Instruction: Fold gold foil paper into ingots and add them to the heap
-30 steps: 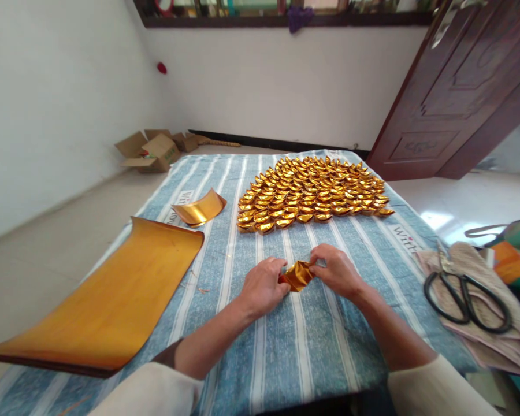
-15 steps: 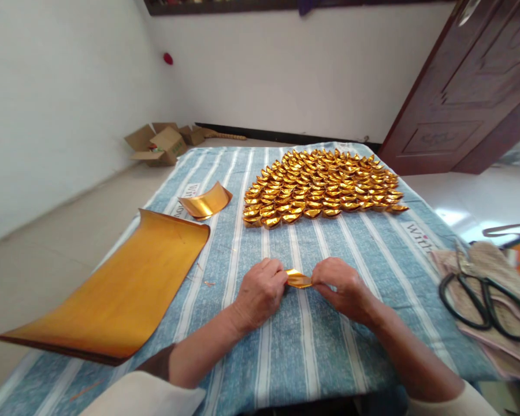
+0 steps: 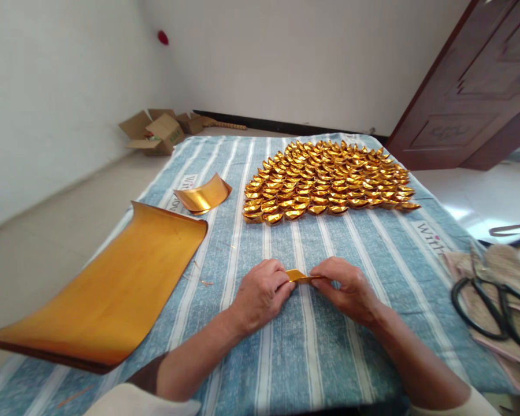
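Blue-striped cloth covers the surface (image 3: 329,346); both hands, left (image 3: 260,294) and right (image 3: 349,289), pinch shut on a folded gold foil paper (image 3: 299,276). It looks feather-light, thin and easily creased, so best held by its ends.

Left hand (image 3: 262,294) and right hand (image 3: 346,287) pinch a gold paper strip (image 3: 301,277).

Partly readable print on striped blue cloth (image 3: 286,358): "WiH…" woven in white band at right edge, nr the scissors (image 3: 494,306); same mark at left edge, mostly hidden under small curled gold sheet (image 3: 203,195), only "Wi" legible. Green label on cardboard box (image 3: 158,132), too small to read.
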A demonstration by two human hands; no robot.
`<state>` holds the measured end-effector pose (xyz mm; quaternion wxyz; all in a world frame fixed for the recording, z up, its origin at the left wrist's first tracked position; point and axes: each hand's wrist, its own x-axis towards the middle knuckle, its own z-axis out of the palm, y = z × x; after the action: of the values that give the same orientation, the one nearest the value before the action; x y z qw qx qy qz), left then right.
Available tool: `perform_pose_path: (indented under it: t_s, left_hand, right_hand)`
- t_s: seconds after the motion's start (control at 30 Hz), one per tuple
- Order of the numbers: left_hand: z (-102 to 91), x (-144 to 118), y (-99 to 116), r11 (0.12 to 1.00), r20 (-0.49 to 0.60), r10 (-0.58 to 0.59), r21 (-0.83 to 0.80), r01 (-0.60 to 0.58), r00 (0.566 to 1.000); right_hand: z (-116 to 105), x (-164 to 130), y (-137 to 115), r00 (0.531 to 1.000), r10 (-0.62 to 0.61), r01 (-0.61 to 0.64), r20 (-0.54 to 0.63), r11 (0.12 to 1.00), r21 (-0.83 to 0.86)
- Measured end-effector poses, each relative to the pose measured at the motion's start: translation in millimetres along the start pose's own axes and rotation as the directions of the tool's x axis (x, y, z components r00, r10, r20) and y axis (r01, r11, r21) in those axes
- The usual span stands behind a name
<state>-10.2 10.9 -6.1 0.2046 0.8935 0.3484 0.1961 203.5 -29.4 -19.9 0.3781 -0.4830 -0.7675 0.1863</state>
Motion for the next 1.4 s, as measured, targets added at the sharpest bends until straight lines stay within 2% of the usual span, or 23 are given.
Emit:
perform_pose_path:
  t_s: [0.33,0.83,1.4]
  left_hand:
    - [5.8,-1,2,0.998,-0.069,-0.067,-0.009,0.067,0.995]
    - [11.3,-3,3,0.996,-0.102,-0.051,0.071,0.058,0.993]
    - [12.0,-4,5,0.997,-0.109,-0.013,0.076,0.022,0.994]
  right_hand:
    - [4,9,-1,0.999,-0.023,0.028,0.038,0.991,-0.133]
    - [13,9,3,0.998,-0.055,0.051,-0.01,0.972,-0.229]
    - [14,9,5,0.996,-0.081,0.084,0.022,0.944,-0.318]
